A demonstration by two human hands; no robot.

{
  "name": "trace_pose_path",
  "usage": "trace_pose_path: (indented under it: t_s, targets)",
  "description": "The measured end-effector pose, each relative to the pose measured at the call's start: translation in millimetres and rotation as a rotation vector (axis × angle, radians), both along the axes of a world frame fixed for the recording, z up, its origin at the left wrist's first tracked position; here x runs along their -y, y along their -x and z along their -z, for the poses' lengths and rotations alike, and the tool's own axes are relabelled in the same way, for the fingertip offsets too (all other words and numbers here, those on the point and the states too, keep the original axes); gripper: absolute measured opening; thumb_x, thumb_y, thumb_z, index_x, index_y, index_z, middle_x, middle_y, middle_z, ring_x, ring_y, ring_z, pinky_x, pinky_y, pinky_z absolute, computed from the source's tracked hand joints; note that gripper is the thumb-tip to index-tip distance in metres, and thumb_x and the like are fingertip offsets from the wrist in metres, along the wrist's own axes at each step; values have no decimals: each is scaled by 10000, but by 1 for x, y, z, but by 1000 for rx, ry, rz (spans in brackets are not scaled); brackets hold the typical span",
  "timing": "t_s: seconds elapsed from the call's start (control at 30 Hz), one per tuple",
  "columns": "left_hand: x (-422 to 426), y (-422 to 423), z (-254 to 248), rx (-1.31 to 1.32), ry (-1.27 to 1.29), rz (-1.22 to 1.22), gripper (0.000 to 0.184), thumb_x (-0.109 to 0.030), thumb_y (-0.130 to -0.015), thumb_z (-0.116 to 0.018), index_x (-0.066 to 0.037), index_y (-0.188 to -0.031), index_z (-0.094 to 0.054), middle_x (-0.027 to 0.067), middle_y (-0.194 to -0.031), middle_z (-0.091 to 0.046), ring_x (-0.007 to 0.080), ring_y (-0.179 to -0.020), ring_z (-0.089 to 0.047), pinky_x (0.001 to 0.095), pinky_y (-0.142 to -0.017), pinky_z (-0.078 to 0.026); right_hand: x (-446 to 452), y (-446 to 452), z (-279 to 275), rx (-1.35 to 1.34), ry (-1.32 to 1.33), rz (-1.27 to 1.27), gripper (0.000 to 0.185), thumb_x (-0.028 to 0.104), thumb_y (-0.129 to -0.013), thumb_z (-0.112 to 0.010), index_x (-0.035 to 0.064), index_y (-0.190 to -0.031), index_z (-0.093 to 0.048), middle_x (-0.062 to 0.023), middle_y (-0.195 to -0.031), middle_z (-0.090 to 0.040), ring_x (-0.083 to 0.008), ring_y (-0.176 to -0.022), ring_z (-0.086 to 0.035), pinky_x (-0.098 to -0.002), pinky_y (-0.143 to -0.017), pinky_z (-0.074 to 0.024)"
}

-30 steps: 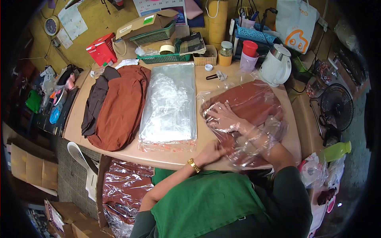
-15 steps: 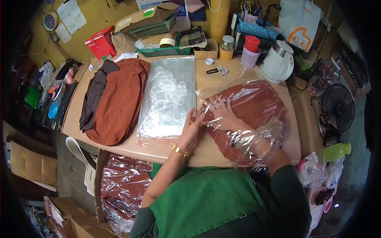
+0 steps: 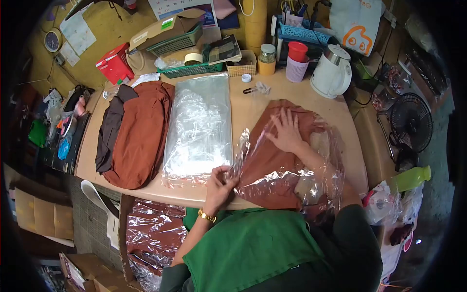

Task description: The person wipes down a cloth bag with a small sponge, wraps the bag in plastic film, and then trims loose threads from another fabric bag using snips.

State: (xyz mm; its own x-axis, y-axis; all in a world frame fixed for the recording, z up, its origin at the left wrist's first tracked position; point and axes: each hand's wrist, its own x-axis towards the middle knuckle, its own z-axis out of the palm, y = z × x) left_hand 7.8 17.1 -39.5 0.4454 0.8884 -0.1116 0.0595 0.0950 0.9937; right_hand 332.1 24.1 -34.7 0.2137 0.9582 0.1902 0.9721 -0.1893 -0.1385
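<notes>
A clear plastic bag [image 3: 243, 141] lies around a folded reddish-brown garment [image 3: 265, 160] on the right half of the table. My left hand [image 3: 219, 189] pinches the bag's lower left edge, close to the table's front. Inside the bag, with the forearm passing through it, my right hand [image 3: 286, 131] rests on the garment, fingers spread flat. Left of this bag is a stack of flat clear plastic bags [image 3: 197, 126]. Beyond that lies a pile of rust-brown garments [image 3: 141, 136] with a darker brown cloth [image 3: 108, 131] along its left side.
Along the table's back stand green baskets [image 3: 189, 70], a jar [image 3: 267, 59], a lilac cup [image 3: 296, 69] and a white kettle [image 3: 332, 72]. Below the front edge, a carton holds bagged brown garments [image 3: 153, 228]. A black fan [image 3: 411, 121] stands at right.
My left hand has slid toward me along the bag's left edge. My right hand has moved away from that edge, and the bagged garment has turned and spread. The view has shifted slightly.
</notes>
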Motion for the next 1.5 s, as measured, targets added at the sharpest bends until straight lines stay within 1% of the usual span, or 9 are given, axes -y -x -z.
trace_pose_path:
  t_s: [0.23,0.3,0.5,0.7,0.77,0.97,1.03,1.2,1.5]
  targets:
    - [8,28,-81,-388,-149,-32,659,-54,-792,-770,25,-1318,-381,155,-1040,-616,219,-919,-622,320,-797,-512,-24,31,-35,-78,226,-166,817,628,-879,-515,187,-1521,-269,-195,-1610,-12,-421,-1474,6,-674,-1127,-5]
    - [-5,13,-106,-420,-1007,-144,783,-134,-735,-823,23,-1358,-376,228,-1192,-560,332,-1088,-566,421,-941,-459,-32,39,-26,-39,174,-218,812,634,-877,-508,172,-1511,-297,-204,-1608,-26,-424,-1474,-7,-693,-1117,-32]
    - [-1,-141,-158,-309,-1277,474,1071,-553,-730,-756,-34,-1506,-230,209,-1545,-283,451,-1433,-211,585,-1118,-197,-58,70,17,45,-174,-362,828,621,-826,-575,173,-1488,-357,-220,-1596,-100,-436,-1470,-56,-715,-1101,-81]
    - [8,-216,-138,-435,-910,1037,409,-407,-851,-670,-137,-1158,-674,107,-1136,-670,269,-1145,-584,547,-1069,-269,-43,57,-24,-59,44,-360,811,532,-827,-644,175,-1492,-345,-187,-1609,-69,-411,-1477,-48,-681,-1128,-47]
    - [37,-218,-140,111,-1100,766,173,-283,-874,-616,-173,-874,-749,31,-925,-717,239,-917,-657,541,-1059,-298,-40,53,-25,-22,0,-367,813,525,-827,-648,167,-1491,-345,-196,-1605,-81,-417,-1475,-55,-672,-1134,-55]
    - [110,-194,-183,158,-1341,865,310,-278,-830,-673,-141,-1108,-668,68,-1133,-622,215,-1145,-567,569,-1103,-236,-60,9,-9,-276,-265,-584,773,537,-849,-612,134,-1467,-382,-219,-1575,-177,-428,-1458,-130,-642,-1139,-123]
    - [101,-167,-197,178,-1306,742,507,-280,-794,-723,-108,-1253,-592,123,-1322,-527,270,-1267,-483,592,-1089,-251,-48,1,-31,-80,49,-119,734,474,-869,-617,131,-1470,-371,-214,-1578,-165,-407,-1461,-141,-579,-1167,-132]
    - [-26,-73,-147,-166,-1159,40,501,-76,-818,-668,-11,-1289,-509,205,-1254,-543,393,-1159,-517,474,-989,-413,-22,25,-45,-351,-378,-536,167,170,-801,-636,68,-929,-673,-88,-1097,-633,-331,-1126,-527,-472,-972,-405]
    - [-112,-36,-63,-787,-350,255,367,-214,-948,-580,74,-1176,-572,205,-888,-691,281,-691,-662,367,-695,-521,-7,100,-22,52,-56,-718,703,384,-905,-601,99,-1481,-316,-186,-1543,-258,-401,-1410,-283,-559,-1142,-221]
